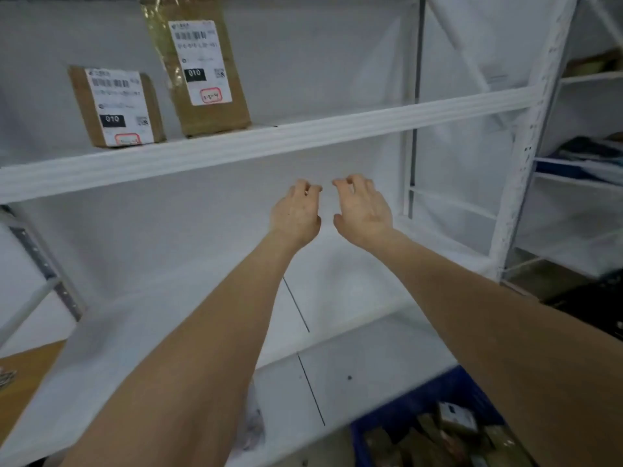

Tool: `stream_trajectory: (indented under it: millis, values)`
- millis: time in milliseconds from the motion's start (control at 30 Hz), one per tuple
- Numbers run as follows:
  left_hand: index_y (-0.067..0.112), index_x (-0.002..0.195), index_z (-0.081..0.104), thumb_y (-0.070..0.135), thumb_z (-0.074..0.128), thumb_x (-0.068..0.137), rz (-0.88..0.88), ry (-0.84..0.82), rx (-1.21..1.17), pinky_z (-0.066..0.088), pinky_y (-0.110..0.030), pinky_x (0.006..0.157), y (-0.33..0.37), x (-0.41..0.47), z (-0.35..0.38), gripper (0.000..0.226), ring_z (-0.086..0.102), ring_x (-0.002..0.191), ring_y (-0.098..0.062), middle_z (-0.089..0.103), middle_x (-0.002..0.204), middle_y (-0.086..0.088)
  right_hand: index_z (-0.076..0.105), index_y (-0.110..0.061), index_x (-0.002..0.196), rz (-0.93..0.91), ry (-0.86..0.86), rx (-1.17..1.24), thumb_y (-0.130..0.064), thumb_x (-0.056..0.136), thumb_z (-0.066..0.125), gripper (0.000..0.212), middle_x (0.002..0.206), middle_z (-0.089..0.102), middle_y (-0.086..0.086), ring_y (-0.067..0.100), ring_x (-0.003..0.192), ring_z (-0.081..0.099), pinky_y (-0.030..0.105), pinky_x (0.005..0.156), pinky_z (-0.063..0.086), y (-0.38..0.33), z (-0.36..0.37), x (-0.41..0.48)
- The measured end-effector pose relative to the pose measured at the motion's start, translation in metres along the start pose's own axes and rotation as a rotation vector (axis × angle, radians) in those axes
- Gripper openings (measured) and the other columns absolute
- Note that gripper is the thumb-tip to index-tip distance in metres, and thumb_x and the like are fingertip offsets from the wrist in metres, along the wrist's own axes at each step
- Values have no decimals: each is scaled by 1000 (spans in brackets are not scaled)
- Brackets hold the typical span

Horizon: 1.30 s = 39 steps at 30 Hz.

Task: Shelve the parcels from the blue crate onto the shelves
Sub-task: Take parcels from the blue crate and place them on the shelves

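Two brown parcels stand upright on the upper white shelf: a short parcel at the left and a taller taped parcel beside it, each with a white label. Both arms reach forward into the lower shelf bay. My left hand and my right hand hover side by side with loosely curled fingers, holding nothing. The blue crate sits at the bottom right with several brown parcels inside, partly hidden by my right forearm.
The lower white shelf board lies under my arms. A white upright post bounds the bay on the right, with another rack of dark items beyond it. A wooden surface shows at the left edge.
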<state>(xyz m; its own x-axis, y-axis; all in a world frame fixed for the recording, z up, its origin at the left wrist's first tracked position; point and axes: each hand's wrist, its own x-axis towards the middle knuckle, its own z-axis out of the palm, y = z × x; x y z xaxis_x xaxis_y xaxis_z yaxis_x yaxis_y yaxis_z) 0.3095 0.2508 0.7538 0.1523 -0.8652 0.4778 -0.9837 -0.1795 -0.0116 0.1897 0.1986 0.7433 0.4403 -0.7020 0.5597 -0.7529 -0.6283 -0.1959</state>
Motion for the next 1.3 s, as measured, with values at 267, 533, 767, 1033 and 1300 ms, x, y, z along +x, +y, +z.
stream_trajectory:
  millis: [267, 533, 767, 1033, 1300]
  values:
    - [12, 144, 30, 8, 48, 90, 38, -308, -73, 45, -36, 86, 128, -38, 139, 57, 39, 127, -25, 33, 140, -9, 29, -17, 146, 146, -300, -8, -16, 88, 59, 66, 144, 31, 8, 26, 133, 30, 34, 100, 36, 148, 67, -107]
    - [8, 144, 28, 10, 47, 92, 100, -625, -143, 46, -40, 92, 213, -69, 283, 56, 39, 125, -28, 31, 141, -14, 21, -19, 148, 339, -581, -38, -30, 88, 64, 75, 148, 26, 11, 30, 134, 30, 38, 105, 34, 266, 146, -186]
    - [8, 142, 33, 11, 50, 91, 88, -794, -206, 47, -39, 88, 268, -79, 414, 54, 41, 123, -27, 35, 137, -13, 21, -19, 146, 409, -803, -54, -35, 86, 67, 78, 149, 22, 12, 31, 135, 28, 40, 103, 37, 361, 245, -224]
    - [9, 137, 37, 14, 49, 93, -64, -1011, -285, 47, -41, 90, 301, -74, 541, 46, 45, 118, -29, 36, 134, -13, 14, -20, 150, 538, -1024, -5, -39, 86, 66, 85, 153, 14, 13, 34, 139, 23, 45, 107, 33, 458, 346, -234]
    - [14, 136, 39, 23, 51, 93, -194, -1184, -386, 48, -39, 91, 362, -117, 658, 45, 54, 108, -27, 42, 135, -14, 15, -20, 148, 699, -1233, 11, -46, 78, 71, 94, 150, 19, 14, 35, 137, 26, 46, 105, 35, 534, 437, -309]
